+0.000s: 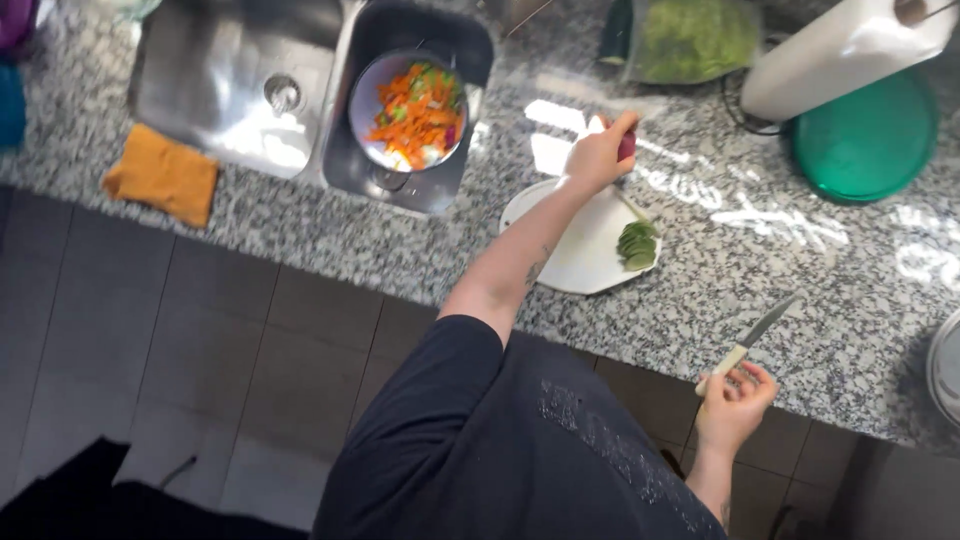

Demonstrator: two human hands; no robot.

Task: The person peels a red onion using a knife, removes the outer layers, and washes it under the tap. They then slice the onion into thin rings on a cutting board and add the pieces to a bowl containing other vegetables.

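Note:
My left hand reaches across the granite counter and is closed on a small dark red vegetable just beyond a white cutting board. A stack of green cucumber slices lies on the board's right side. My right hand is at the counter's near edge, gripping a knife with a pale handle, its blade pointing up and away from me. A metal bowl of chopped orange and green vegetables sits in the right sink basin.
The left sink basin is beside an orange cloth. At the back right are a paper towel roll, a green round lid and a bag of greens. Tiled floor lies below.

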